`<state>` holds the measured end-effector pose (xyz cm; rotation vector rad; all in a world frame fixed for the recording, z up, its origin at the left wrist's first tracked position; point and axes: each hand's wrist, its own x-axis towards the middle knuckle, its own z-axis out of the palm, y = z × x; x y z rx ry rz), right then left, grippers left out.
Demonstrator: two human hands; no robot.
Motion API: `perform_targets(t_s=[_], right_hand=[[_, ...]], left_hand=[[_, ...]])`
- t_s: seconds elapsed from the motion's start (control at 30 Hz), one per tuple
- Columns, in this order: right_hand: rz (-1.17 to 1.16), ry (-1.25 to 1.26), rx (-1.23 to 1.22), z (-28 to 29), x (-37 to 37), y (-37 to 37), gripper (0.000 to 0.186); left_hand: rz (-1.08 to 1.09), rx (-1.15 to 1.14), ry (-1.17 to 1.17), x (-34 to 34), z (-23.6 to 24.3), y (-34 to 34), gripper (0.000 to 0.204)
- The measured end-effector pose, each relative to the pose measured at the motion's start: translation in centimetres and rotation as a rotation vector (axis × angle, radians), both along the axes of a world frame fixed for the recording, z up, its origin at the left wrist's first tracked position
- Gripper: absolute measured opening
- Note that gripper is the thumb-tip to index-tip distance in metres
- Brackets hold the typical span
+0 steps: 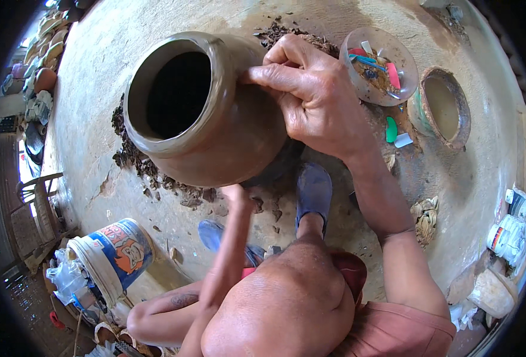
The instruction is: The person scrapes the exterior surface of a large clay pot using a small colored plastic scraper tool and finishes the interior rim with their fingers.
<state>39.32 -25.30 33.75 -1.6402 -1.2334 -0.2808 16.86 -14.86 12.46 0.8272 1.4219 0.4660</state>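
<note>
A wet grey-brown clay pot (227, 154) with a round belly, thick rim and dark hollow fills the upper middle, its mouth tilted toward the upper left. My right hand (313, 95) comes over it from the right with fingers curled closed. Its thumb and forefinger meet at the neck just below the rim; whatever they may pinch is too small or hidden to make out. My left hand (236, 195) is at the pot's lower side, nearest to me. The pot hides most of its fingers.
Dark clay scraps (138, 160) lie around the pot. To the right stand a clear tub (409, 77) of small tools and a pot of murky water (447, 107). Green (391, 129) and white pieces (403, 140) lie nearby. A plastic bucket (123, 256) stands at lower left.
</note>
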Motion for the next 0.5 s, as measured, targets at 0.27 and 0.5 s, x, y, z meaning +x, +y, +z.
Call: perform_targets(t_s=[0.27, 0.5], right_hand=[[-0.022, -0.021, 0.0, 0.5, -0.2, 0.3, 0.029], [-0.005, -0.009, 0.015, 0.2, -0.2, 1.0, 0.03]], left_hand=[[-0.142, -0.29, -0.292, -2.4, -1.1, 0.2, 0.077], [-0.351, -0.501, -0.034, -2.7, 0.0, -2.2, 0.076]])
